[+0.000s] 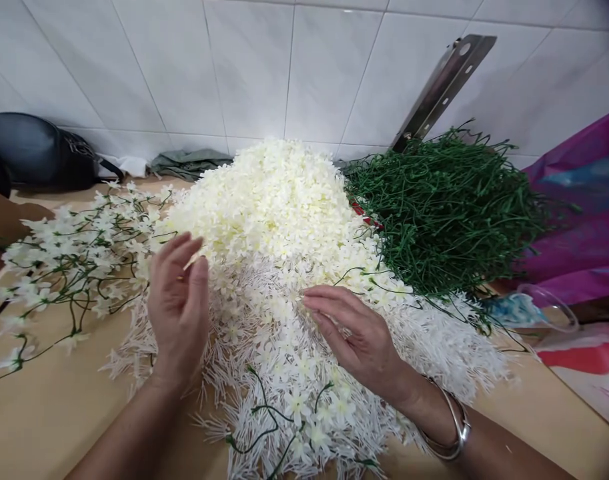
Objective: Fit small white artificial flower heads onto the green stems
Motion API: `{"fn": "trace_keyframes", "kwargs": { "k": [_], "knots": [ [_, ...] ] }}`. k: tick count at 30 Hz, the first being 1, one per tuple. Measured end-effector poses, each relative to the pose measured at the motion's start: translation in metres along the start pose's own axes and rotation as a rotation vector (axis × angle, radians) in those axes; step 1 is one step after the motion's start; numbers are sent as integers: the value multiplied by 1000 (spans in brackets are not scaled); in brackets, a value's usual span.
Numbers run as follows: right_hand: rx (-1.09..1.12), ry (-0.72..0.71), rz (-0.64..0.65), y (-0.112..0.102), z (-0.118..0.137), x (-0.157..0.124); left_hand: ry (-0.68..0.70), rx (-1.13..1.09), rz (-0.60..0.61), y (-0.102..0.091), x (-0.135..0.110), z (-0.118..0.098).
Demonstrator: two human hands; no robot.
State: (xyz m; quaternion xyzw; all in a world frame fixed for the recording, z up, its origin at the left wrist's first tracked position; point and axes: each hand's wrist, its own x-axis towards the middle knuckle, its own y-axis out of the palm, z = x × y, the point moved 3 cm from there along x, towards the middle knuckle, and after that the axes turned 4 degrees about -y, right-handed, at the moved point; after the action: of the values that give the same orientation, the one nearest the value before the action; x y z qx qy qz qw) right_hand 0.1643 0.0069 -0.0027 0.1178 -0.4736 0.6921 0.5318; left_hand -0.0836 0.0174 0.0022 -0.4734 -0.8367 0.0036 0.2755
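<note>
A big heap of loose cream-white artificial blossoms (279, 200) rises in the middle of the tan table (44, 407). Around its near side lies a spread of white plastic stamen pieces (449, 347). My left hand (179, 307) hovers over the heap's left edge, fingers loosely apart, nothing visible in it. My right hand (354, 330) lies flat on the blossoms and stamens, fingers stretched toward the left, a silver bangle (454, 427) on its wrist. Finished flower sprays on green stems (79, 260) lie at the left. A pile of bare green stems (449, 213) sits at the right.
A black bag (34, 150) and a grey-green cloth (189, 162) rest against the white tiled wall at the back. A metal bracket (441, 83) leans on the wall behind the green stems. Pink and red plastic bags (584, 220) crowd the right edge, with a clear plastic piece (544, 307).
</note>
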Motion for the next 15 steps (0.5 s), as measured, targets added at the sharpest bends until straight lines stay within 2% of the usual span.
{"fn": "trace_keyframes", "kwargs": {
  "k": [2,4,5,7,9,11,15],
  "knots": [
    [5,-84,154,0,10,2,139,132,147,7,-8,-10],
    [12,-225,426,2,28,1,242,176,268,13,-13,-12],
    [-7,-311,569,3,38,-2,271,181,312,16,-16,-11],
    [-116,-420,768,4,53,-11,292,183,383,22,-19,-5],
    [-226,-473,816,7,60,-21,286,183,428,27,-21,-1],
    [-276,-469,790,10,57,-27,271,187,448,31,-21,1],
    [-301,-391,743,17,32,-26,308,195,465,30,-22,-9]
  ]
}}
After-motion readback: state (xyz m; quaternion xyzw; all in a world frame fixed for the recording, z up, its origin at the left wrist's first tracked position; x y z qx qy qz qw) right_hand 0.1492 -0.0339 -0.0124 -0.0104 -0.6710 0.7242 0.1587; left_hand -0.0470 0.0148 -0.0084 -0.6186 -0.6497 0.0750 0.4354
